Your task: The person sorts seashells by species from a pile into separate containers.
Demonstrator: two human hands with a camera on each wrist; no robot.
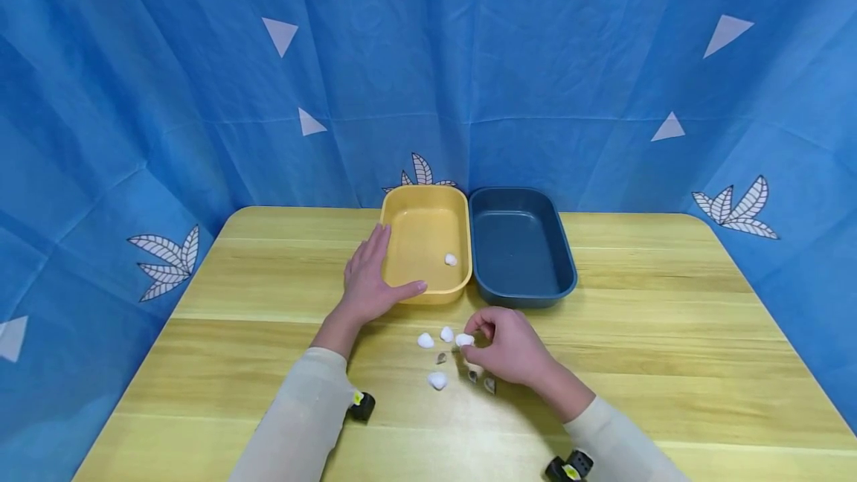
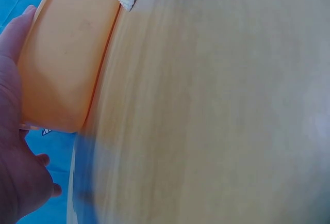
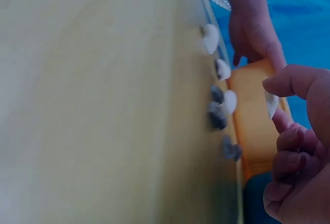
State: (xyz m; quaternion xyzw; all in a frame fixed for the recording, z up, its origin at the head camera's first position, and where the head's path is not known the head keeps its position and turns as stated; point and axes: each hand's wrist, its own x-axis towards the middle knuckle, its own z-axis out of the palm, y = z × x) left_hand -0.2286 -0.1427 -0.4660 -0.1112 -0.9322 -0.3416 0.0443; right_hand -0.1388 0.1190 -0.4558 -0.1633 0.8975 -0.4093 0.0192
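Cream sleeves (image 1: 294, 415) come in at the bottom, on the near side of the yellow tub (image 1: 418, 229), a black wrist camera (image 1: 361, 406) at the left cuff. Just short of the tub's near wall and a little to its right, the right hand (image 1: 506, 344) pinches a white seashell (image 1: 465, 340) between thumb and finger, its other fingers curled in. From this hand, the tub lies forward and to the left, its long axis running away from the person; that offset governs the coming move. How the held shell's own long axis points is hard to tell: the right wrist view shows it nearly edge-on. The left hand (image 1: 370, 281) is nearer the tub, spread against its left side with thumb over the near rim, gripping nothing loose. Inside the tub, toward its near right corner, sits one white shell (image 1: 451, 259). On the worktop (image 1: 669, 363), before the tub's near wall, lie three more white shells (image 1: 438, 380) and three small dark shells (image 1: 490, 385). Close along the tub's right side stands a dark blue tub (image 1: 509, 251), bare inside.
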